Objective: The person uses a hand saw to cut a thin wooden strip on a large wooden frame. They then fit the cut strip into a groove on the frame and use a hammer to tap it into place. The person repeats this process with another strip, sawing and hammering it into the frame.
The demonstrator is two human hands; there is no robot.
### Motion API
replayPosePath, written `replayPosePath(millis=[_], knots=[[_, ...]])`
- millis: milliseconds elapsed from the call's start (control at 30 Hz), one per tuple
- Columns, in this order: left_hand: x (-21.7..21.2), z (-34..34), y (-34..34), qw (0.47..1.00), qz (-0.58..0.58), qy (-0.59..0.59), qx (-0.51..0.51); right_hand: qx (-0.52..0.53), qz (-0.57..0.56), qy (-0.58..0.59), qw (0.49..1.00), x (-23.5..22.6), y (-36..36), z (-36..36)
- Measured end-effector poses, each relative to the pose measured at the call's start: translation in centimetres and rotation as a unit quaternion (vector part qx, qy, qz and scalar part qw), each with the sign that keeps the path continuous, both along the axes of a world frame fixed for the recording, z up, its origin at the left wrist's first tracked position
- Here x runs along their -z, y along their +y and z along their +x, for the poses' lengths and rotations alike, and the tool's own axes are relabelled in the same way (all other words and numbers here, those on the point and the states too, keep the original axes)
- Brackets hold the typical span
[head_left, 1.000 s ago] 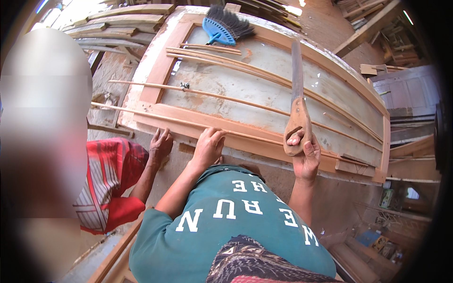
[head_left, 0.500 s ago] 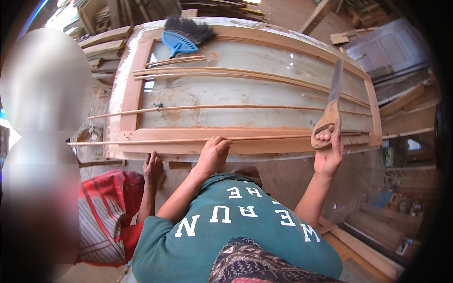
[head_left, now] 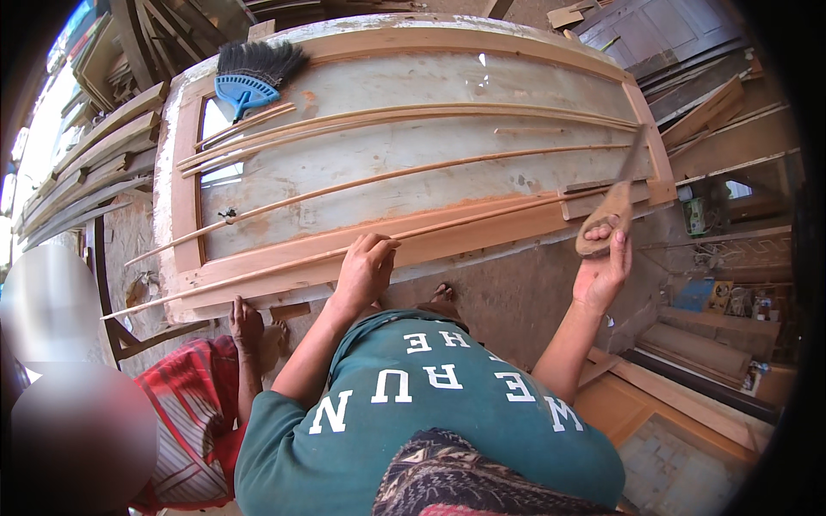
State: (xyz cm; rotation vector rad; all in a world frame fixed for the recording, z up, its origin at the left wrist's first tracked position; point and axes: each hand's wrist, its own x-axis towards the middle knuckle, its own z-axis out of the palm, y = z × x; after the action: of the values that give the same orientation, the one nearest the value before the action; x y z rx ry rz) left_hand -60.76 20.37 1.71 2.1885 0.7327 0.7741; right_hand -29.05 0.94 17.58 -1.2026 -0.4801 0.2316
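My right hand [head_left: 602, 271] grips the wooden handle of a handsaw [head_left: 613, 215], fingers through its hole. The saw is smeared by motion; its blade points up and away to the right, over a small wooden block [head_left: 594, 203] at the right end of a long thin wooden strip [head_left: 258, 273]. My left hand [head_left: 368, 268] is closed on that strip, partway along it. The strip lies along the near rail of a wooden door frame [head_left: 447, 247] with glass panels, its left end sticking out past the frame.
More thin strips [head_left: 413, 112] lie across the glass, with a blue broom head [head_left: 249, 84] at the far left. A person in a red garment [head_left: 202, 378] is at my left, one hand [head_left: 246, 322] by the frame's near edge. Stacked boards [head_left: 95, 163] stand left; panels [head_left: 680, 39] lean far right.
The view has shifted, so the door frame now slants up to the right. The saw has tilted rightward, uncovering the wooden block. My left hand stays on the strip.
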Motion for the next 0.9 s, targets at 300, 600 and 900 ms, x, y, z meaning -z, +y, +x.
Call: replayPosePath(millis=[300,600,900], knots=[[-2.0,6.5,-5.4,0.995,-0.069,0.032,0.057,0.136,-0.012,-0.061,0.989,0.3,-6.4,9.7],[5.9,-6.6,-16.8,0.825,-0.348,0.406,0.184,0.157,-0.022,-0.052,0.986,3.2,-11.3,18.9],[2.9,-1.2,-27.4,0.779,-0.605,0.166,-0.015,0.069,-0.019,-0.061,0.996,4.2,-10.4,25.3]])
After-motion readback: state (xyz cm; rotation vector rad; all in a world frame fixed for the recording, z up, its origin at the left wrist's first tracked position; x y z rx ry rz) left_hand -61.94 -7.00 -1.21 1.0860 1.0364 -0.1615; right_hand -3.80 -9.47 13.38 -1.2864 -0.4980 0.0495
